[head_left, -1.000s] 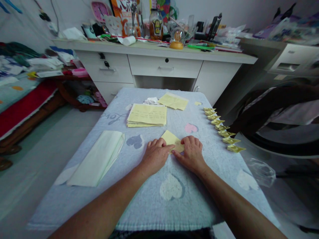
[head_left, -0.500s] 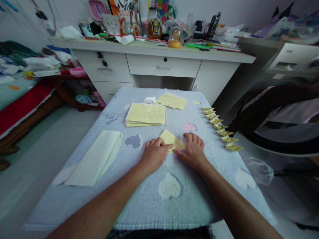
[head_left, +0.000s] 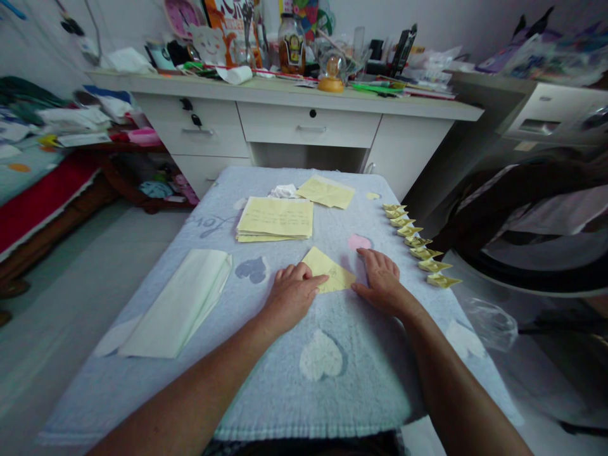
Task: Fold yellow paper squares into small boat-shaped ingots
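**Two hands pressing a folded yellow paper on a towel-covered worktop**

The left hand (head_left: 291,292) is lying palm down with its fingers (head_left: 317,278) stretched out, released, the forefinger tip pressing on the near edge of a folded yellow paper (head_left: 327,269). The right hand (head_left: 382,278) is resting flat just beside the paper's right corner, its fingers spread and grasping nothing, the thumb touching or nearly touching that corner. The paper is lying at the middle of the worktop (head_left: 332,392), which is wearing a pale blue towel with heart shapes. Beyond the paper a stack of yellow sheets (head_left: 276,219) is sitting, with a second loose sheet (head_left: 327,191) and a crumpled white scrap (head_left: 284,190) farther back. A row of small folded yellow paper pieces (head_left: 418,242) is running along the right edge. A folded pale green sheet (head_left: 180,303) is lying to the left. A cluttered white desk (head_left: 308,126) is standing behind.
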### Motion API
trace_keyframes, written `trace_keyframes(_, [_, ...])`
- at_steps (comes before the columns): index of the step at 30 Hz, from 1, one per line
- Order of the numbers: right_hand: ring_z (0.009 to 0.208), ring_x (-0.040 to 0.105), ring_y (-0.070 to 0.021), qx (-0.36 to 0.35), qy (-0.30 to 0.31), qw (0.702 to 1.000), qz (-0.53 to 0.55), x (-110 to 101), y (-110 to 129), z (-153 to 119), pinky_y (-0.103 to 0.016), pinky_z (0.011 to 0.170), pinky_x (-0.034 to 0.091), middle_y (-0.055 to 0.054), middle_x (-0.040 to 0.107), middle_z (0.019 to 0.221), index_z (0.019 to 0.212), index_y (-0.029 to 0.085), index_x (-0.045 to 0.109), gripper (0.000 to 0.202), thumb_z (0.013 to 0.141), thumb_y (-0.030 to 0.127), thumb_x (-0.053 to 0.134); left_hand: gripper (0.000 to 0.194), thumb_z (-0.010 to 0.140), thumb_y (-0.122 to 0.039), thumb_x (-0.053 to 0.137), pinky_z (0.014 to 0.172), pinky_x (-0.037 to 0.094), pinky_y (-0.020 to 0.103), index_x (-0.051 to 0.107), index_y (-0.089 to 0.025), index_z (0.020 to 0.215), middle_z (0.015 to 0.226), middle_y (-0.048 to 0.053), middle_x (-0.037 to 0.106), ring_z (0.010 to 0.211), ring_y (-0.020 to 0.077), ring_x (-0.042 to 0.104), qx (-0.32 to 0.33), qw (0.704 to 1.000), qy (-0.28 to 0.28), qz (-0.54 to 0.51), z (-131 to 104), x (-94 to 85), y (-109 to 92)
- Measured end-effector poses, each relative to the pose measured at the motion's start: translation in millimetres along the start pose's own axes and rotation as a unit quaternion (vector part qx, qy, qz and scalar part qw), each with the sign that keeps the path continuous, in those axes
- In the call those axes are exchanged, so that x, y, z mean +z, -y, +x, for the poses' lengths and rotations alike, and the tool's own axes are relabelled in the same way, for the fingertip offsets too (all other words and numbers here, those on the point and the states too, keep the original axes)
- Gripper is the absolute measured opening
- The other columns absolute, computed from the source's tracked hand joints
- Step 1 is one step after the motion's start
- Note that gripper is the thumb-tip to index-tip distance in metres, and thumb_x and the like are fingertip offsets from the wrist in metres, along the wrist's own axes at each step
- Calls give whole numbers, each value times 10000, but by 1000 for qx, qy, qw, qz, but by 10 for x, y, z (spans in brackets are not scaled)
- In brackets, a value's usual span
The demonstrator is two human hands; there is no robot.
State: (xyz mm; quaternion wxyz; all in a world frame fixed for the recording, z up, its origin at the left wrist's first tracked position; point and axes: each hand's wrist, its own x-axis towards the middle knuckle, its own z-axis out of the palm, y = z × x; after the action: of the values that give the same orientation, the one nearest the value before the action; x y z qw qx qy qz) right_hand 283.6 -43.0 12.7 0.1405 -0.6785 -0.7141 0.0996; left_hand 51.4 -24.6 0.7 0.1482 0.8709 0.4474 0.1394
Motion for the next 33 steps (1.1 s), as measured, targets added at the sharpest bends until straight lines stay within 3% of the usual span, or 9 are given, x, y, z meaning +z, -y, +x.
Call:
trace_keyframes(5, [1175, 425, -287, -92, -10, 993, 67, 45, 82, 22, -444, 994, 291, -132, 530, 1263, 1277, 159, 443, 484, 841, 361, 503, 506, 834, -217, 565, 890, 358, 386, 486, -319, 1323, 1093, 44, 541, 1021, 228, 464, 0, 999, -37, -26, -16, 12, 23])
trace_keyframes(11, [1084, 456, -303, -71, -14, 997, 18, 209, 217, 59, -443, 925, 318, -134, 550, 1230, 1287, 156, 465, 618, 741, 376, 651, 772, 747, -287, 652, 1023, 301, 455, 293, -224, 1427, 1321, 108, 442, 1202, 286, 391, -48, 990, -122, -44, -21, 29, 48])
trace_keyframes(17, [950, 493, -260, -44, -6, 998, 47, 195, 268, 62, -394, 850, 340, -104, 605, 1066, 1319, 140, 440, 704, 695, 338, 698, 909, 680, -312, 724, 1052, 281, 486, 230, -223, 1438, 1316, 111, 487, 1238, 307, 391, -24, 991, -114, -73, -12, 29, 67])
trace_keyframes(19, [905, 506, -235, -30, -7, 997, 66, 153, 280, 61, -370, 828, 343, -72, 622, 975, 1233, 157, 518, 570, 708, 306, 682, 955, 673, -266, 729, 1055, 294, 489, 178, -236, 1452, 1348, 120, 457, 1252, 304, 391, -15, 988, -111, -102, -13, 20, 67])
trace_keyframes(23, [766, 504, -177, -28, 8, 988, 149, 81, 275, 55, -302, 725, 359, -4, 587, 734, 780, 184, 614, 86, 757, 267, 611, 1041, 665, -160, 712, 1043, 352, 467, 64, -289, 1469, 1407, 128, 338, 1267, 278, 396, -17, 968, -140, -206, -16, 9, 53])
trace_keyframes(25, [706, 510, -160, -20, 19, 963, 270, 83, 267, 50, -280, 666, 381, 4, 575, 697, 724, 188, 585, 127, 773, 303, 606, 1064, 671, -168, 715, 998, 409, 451, 24, -312, 1467, 1410, 136, 296, 1171, 244, 488, -42, 945, -158, -284, -9, 12, 48])
trace_keyframes(28, [726, 580, -169, 12, 45, 856, 515, 131, 304, 43, -286, 657, 446, -13, 645, 812, 900, 201, 602, 236, 777, 400, 638, 1070, 677, -215, 731, 916, 479, 416, 3, -334, 1453, 1347, 122, 369, 963, 162, 588, -82, 888, -163, -422, 23, 14, 55])
trace_keyframes(30, [807, 623, -187, 19, 57, 783, 619, 169, 370, 34, -308, 710, 482, -31, 678, 935, 1046, 216, 590, 366, 762, 432, 673, 904, 688, -258, 736, 885, 493, 385, 198, -271, 1415, 1227, 97, 497, 922, 157, 606, -98, 845, -135, -509, 53, 2, 69])
trace_keyframes(33, [864, 642, -188, 8, 59, 742, 667, 209, 486, 7, -316, 778, 492, -39, 687, 1019, 1093, 229, 594, 407, 755, 427, 701, 395, 762, -334, 683, 855, 483, 328, 551, -148, 1085, 987, 71, 637, 901, 172, 620, -108, 786, -73, -604, 85, -29, 87])
